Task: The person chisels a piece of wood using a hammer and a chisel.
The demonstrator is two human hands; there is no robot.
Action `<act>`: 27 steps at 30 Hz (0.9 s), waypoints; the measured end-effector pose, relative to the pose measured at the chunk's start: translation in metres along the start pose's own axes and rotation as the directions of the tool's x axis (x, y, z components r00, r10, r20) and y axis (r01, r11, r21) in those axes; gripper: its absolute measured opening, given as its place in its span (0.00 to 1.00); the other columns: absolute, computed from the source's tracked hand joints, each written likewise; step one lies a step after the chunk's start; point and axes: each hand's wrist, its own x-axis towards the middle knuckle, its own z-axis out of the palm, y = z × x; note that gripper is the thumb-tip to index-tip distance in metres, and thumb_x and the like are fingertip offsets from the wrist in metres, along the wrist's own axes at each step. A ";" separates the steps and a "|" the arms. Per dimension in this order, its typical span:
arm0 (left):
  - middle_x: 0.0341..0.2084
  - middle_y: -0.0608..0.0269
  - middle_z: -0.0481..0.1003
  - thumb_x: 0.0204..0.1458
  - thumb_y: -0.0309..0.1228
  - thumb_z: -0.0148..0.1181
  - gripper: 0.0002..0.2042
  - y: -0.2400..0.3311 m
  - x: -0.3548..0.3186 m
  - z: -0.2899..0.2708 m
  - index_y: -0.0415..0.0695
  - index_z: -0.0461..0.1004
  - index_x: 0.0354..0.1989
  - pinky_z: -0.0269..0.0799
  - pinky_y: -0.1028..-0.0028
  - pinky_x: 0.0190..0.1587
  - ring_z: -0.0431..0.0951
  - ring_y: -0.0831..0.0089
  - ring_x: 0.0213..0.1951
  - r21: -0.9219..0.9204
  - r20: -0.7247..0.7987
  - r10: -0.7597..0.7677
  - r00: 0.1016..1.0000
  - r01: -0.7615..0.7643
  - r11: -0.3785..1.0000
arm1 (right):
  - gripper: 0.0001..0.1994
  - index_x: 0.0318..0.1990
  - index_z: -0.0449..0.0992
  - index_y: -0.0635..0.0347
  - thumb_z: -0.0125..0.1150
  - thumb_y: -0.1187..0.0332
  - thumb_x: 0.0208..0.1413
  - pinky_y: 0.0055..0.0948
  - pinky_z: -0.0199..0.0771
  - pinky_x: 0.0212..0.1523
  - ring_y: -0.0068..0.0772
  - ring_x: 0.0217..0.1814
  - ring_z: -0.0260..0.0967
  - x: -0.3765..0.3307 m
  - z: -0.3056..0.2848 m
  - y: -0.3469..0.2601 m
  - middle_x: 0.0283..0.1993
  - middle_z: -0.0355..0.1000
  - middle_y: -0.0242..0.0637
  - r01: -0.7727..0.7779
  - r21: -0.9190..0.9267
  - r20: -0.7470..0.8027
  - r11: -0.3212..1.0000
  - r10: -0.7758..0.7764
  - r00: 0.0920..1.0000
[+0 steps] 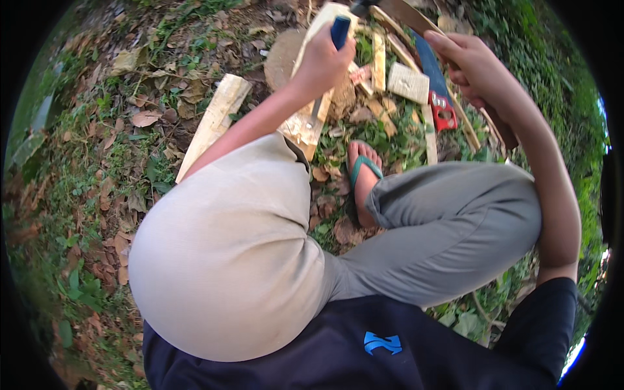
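Left hand (327, 64) clamped round the chisel (340, 32) over the plank (301, 132) at 12 o'clock, right hand (478, 68) closed on the hammer (411, 16) at 1 o'clock: square, light taps should cut cleanest.

Over there I see a dark short-sleeved shirt (292, 348) with a blue emblem (383, 342), grey trousers (221, 260) and a green flip-flop (355, 171).

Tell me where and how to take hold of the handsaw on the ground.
Probably best to grip the handsaw by its red handle, coming from the near side: that end lies nearer, while the blue blade points away. The right hand is closer, but it is closed on what looks like a hammer, so would need freeing first.
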 end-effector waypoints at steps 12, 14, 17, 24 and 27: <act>0.22 0.71 0.66 0.62 0.32 0.59 0.09 -0.006 0.000 0.000 0.41 0.68 0.35 0.63 0.72 0.28 0.65 0.80 0.25 -0.107 0.076 -0.096 0.992 0.104 0.989 | 0.23 0.38 0.75 0.60 0.56 0.45 0.66 0.21 0.55 0.12 0.14 0.15 0.54 -0.008 0.004 -0.017 0.21 0.59 0.23 0.021 -0.030 -0.152 0.999 -0.025 0.988; 0.22 0.71 0.66 0.62 0.32 0.59 0.09 -0.007 0.001 0.001 0.41 0.68 0.35 0.63 0.73 0.28 0.65 0.81 0.25 -0.096 0.072 -0.086 0.994 0.093 0.991 | 0.23 0.37 0.74 0.59 0.55 0.44 0.67 0.21 0.55 0.12 0.14 0.14 0.55 -0.005 0.004 -0.015 0.21 0.60 0.24 -0.082 -0.074 0.009 0.994 0.083 0.996; 0.21 0.71 0.67 0.62 0.32 0.59 0.09 -0.009 -0.001 0.004 0.41 0.68 0.35 0.64 0.73 0.28 0.65 0.81 0.24 -0.098 0.056 -0.051 0.997 0.056 0.994 | 0.25 0.36 0.73 0.60 0.54 0.43 0.67 0.24 0.59 0.14 0.17 0.16 0.58 0.000 -0.008 -0.010 0.22 0.63 0.27 0.081 0.055 -0.212 0.995 -0.068 0.975; 0.22 0.56 0.73 0.59 0.34 0.60 0.11 -0.016 -0.006 0.004 0.38 0.69 0.37 0.70 0.63 0.33 0.74 0.63 0.26 -0.074 0.036 -0.066 0.997 0.068 0.995 | 0.25 0.40 0.74 0.62 0.52 0.45 0.68 0.24 0.61 0.17 0.18 0.17 0.58 0.000 0.001 -0.012 0.23 0.62 0.28 0.061 -0.057 -0.140 0.996 -0.069 0.988; 0.22 0.57 0.73 0.59 0.34 0.60 0.11 -0.005 -0.002 0.003 0.38 0.68 0.36 0.70 0.64 0.32 0.74 0.66 0.26 -0.082 0.074 -0.113 0.991 0.119 0.989 | 0.25 0.40 0.75 0.64 0.53 0.45 0.68 0.25 0.61 0.16 0.19 0.16 0.57 0.002 -0.001 -0.006 0.23 0.63 0.29 0.081 -0.029 -0.180 0.996 -0.085 0.980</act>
